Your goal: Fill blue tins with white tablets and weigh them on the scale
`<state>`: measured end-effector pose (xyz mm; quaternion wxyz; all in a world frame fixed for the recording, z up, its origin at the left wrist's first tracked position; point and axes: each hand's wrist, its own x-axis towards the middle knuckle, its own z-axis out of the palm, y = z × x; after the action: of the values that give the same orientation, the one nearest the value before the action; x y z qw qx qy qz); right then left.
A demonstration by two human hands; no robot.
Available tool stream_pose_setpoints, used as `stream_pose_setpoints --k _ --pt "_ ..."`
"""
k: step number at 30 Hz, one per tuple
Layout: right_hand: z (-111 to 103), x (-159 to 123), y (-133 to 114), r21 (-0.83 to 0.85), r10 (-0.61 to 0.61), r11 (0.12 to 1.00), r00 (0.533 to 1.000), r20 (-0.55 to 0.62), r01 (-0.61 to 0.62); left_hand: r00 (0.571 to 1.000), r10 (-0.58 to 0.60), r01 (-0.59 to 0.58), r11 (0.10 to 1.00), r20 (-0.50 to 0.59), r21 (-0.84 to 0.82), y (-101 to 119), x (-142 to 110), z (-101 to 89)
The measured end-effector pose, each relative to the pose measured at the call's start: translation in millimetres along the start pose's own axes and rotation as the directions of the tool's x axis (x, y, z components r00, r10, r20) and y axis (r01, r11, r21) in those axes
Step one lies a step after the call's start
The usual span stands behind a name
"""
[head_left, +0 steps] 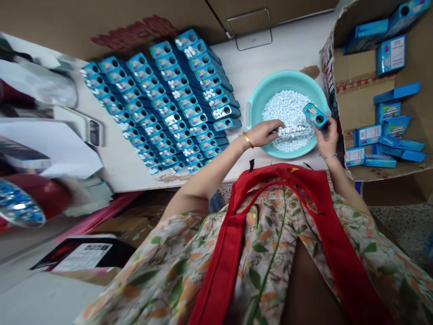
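Head view, right of centre: grasps a blue box (312, 111) in fingers of the right hand (327, 139) above the basin (292, 81), perhaps to catch spills; curls fingers of the left hand (263, 134) at white pellets (287, 103), cannot tell around what. Upper left, has holed boxes (167, 85) on the bench (245, 63), ranked probably for easy reach, bases hidden.
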<state>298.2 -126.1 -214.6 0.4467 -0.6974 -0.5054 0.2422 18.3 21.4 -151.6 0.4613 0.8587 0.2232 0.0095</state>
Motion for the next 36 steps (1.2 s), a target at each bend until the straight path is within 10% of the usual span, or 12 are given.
stream_pose_setpoints --k 7,16,22,27,32,36 --pt "12.2 -2.0 -28.2 -0.12 -0.087 0.987 0.985 0.149 0.106 0.982 -0.145 0.092 0.928 0.122 0.362 77.0 5.5 -72.4" --pt "24.3 -7.6 -31.3 -0.102 -0.087 0.989 0.981 0.174 0.106 0.943 -0.322 0.209 0.769 0.083 0.604 161.4 15.4 -73.4" --pt "15.7 -6.2 -27.1 -0.114 -0.075 0.99 0.991 0.109 0.087 0.95 -0.295 0.302 0.791 -0.1 0.533 74.7 13.7 -66.1" --pt "7.5 -3.9 -29.7 -0.127 -0.063 0.989 0.99 0.124 0.079 0.922 -0.386 0.35 0.8 -0.03 0.488 -11.2 41.7 -5.6" --pt "4.2 -2.0 -27.8 -0.131 -0.048 0.99 0.997 0.066 0.057 0.94 -0.328 0.264 0.871 0.089 0.415 -17.4 51.7 62.1" --pt "5.3 -0.6 -15.7 -0.115 -0.055 0.992 0.998 0.034 0.059 0.948 -0.237 0.189 0.956 0.213 0.223 -7.1 44.9 78.8"
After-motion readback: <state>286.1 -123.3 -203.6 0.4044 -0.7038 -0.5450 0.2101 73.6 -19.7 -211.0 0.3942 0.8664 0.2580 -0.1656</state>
